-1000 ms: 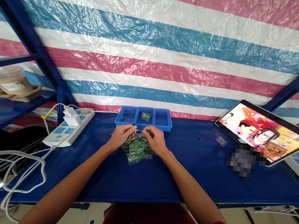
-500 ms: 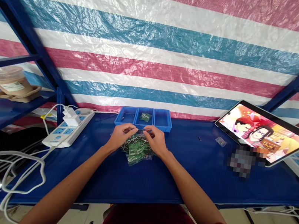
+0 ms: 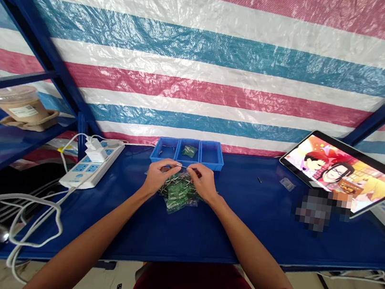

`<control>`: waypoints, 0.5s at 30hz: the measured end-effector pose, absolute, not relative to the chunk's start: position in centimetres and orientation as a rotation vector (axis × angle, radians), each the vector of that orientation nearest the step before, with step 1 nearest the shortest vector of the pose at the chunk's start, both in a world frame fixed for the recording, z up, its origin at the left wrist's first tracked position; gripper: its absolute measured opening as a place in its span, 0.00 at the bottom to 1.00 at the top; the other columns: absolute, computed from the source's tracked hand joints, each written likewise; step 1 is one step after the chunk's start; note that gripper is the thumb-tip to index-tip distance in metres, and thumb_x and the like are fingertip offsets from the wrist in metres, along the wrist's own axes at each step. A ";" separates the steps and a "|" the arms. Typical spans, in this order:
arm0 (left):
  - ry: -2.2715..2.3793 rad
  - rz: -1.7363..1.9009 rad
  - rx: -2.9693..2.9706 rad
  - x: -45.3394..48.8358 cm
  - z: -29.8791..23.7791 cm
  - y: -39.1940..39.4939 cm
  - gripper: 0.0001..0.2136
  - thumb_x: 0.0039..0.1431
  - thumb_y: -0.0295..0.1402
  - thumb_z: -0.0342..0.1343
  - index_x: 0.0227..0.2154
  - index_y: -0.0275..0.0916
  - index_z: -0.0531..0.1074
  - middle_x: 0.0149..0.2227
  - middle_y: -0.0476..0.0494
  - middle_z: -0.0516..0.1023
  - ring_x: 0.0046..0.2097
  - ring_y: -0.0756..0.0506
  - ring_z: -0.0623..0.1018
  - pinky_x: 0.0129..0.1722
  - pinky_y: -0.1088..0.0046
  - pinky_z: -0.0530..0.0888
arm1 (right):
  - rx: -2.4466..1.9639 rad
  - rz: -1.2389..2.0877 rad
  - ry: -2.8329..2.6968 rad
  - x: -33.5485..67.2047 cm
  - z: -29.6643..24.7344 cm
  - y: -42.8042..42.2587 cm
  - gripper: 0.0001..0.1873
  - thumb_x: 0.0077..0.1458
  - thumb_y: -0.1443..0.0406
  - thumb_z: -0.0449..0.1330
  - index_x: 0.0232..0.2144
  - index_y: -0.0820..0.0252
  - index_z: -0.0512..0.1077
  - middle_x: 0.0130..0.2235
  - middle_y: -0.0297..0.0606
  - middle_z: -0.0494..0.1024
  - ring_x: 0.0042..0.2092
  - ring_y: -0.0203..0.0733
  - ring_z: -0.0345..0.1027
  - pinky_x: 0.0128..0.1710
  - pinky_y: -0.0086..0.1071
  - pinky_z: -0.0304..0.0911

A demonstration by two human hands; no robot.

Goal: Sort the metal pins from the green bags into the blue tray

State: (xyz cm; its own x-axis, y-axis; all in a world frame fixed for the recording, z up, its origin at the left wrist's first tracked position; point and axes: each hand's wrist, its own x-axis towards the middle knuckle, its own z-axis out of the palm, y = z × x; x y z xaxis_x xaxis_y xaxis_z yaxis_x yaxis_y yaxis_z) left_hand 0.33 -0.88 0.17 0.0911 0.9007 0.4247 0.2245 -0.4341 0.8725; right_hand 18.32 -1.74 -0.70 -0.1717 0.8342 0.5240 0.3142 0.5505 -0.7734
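Observation:
Between the fingertips of both hands stretches a thin metal rod [image 3: 184, 166], too small to name more exactly. One end is pinched by my left hand [image 3: 159, 176], the other by my right hand [image 3: 203, 182]. Beneath them lies a pile of small green packets in clear plastic [image 3: 176, 195], mixed with several slim metal pieces. Just behind the hands stands a blue three-compartment tray [image 3: 198, 165]. Its left compartment holds a few small thin pieces, its middle one a green packet [image 3: 189, 151], and no items show in the right one.
A tablet playing a cartoon [image 3: 345, 174] leans at the right, beside a blurred-out object [image 3: 314, 211]. A small clear bag [image 3: 287, 184] and a dark pin [image 3: 259, 179] lie nearer. At left are a power strip [image 3: 93, 168], loose white cables [image 3: 37, 218] and a shelved drink cup [image 3: 21, 104].
The whole view has shifted slightly, so things appear a little further right. Both hands keep their pinch on the thin rod above the pile.

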 end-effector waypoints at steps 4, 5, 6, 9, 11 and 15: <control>1.072 1.444 1.745 0.6 0.4 -1.1 0.12 0.51 0.42 0.63 0.31 0.36 0.79 0.33 0.42 0.78 0.29 0.49 0.73 0.22 0.77 0.70 | -0.968 0.624 -1.778 18.1 -0.9 -1.8 0.15 0.62 0.57 0.53 0.32 0.59 0.75 0.31 0.39 0.77 0.31 0.39 0.69 0.32 0.30 0.63; 1.069 1.454 1.737 0.7 0.5 -1.2 0.12 0.52 0.41 0.63 0.31 0.36 0.79 0.34 0.42 0.78 0.29 0.49 0.74 0.22 0.77 0.70 | -0.972 0.619 -1.788 18.1 -0.9 -1.8 0.15 0.62 0.57 0.53 0.32 0.59 0.75 0.30 0.39 0.77 0.31 0.39 0.69 0.32 0.30 0.63; 1.066 1.458 1.726 0.7 0.5 -1.2 0.12 0.53 0.41 0.62 0.32 0.36 0.78 0.34 0.42 0.79 0.29 0.49 0.74 0.23 0.77 0.71 | -0.976 0.611 -1.791 18.1 -0.9 -1.8 0.15 0.62 0.57 0.53 0.33 0.59 0.75 0.30 0.38 0.77 0.31 0.39 0.69 0.32 0.30 0.63; 1.056 1.437 1.698 0.6 0.7 -1.3 0.13 0.57 0.41 0.58 0.36 0.36 0.76 0.35 0.41 0.79 0.32 0.47 0.76 0.26 0.75 0.73 | -1.003 0.583 -1.771 18.1 -0.8 -1.7 0.16 0.62 0.58 0.52 0.33 0.59 0.75 0.30 0.38 0.77 0.29 0.38 0.69 0.31 0.30 0.62; 1.078 1.402 1.753 0.5 0.8 -1.3 0.14 0.60 0.42 0.55 0.39 0.36 0.76 0.33 0.43 0.79 0.31 0.47 0.75 0.26 0.75 0.72 | -1.024 0.579 -1.749 18.2 -0.8 -1.7 0.16 0.62 0.59 0.51 0.33 0.59 0.75 0.30 0.38 0.77 0.29 0.38 0.68 0.30 0.30 0.62; 1.164 1.348 2.079 0.1 0.9 -1.1 0.13 0.63 0.40 0.52 0.40 0.39 0.78 0.31 0.46 0.75 0.31 0.49 0.72 0.32 0.74 0.70 | -1.029 0.572 -1.725 18.2 -0.8 -1.6 0.15 0.62 0.60 0.51 0.32 0.59 0.75 0.30 0.38 0.77 0.29 0.39 0.68 0.29 0.30 0.61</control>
